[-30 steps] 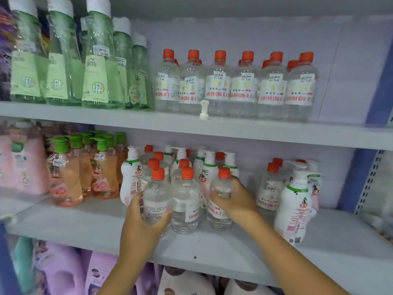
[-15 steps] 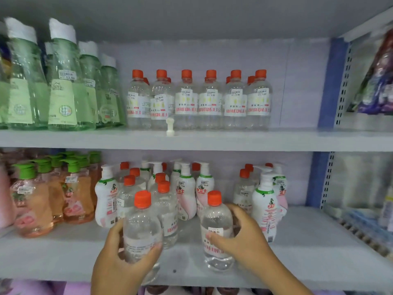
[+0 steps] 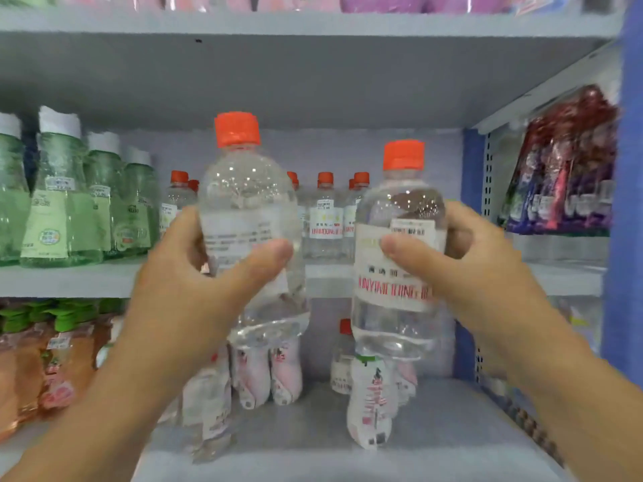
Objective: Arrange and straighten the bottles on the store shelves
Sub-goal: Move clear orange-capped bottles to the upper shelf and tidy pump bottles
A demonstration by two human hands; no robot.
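Two clear orange-capped bottles were held upright in front of the middle shelf [image 3: 327, 280]: the left bottle [image 3: 248, 217] gripped by the left hand [image 3: 195, 280], the right bottle [image 3: 400, 259], lettered red but not clearly legible, gripped by the right hand [image 3: 466, 269].

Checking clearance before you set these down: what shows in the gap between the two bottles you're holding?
In the head view, the gap between the left bottle and right bottle shows orange-capped bottles on the middle shelf behind them.

glossy clear plastic bottles [image 3: 248, 217], matt shelf [image 3: 435, 443]
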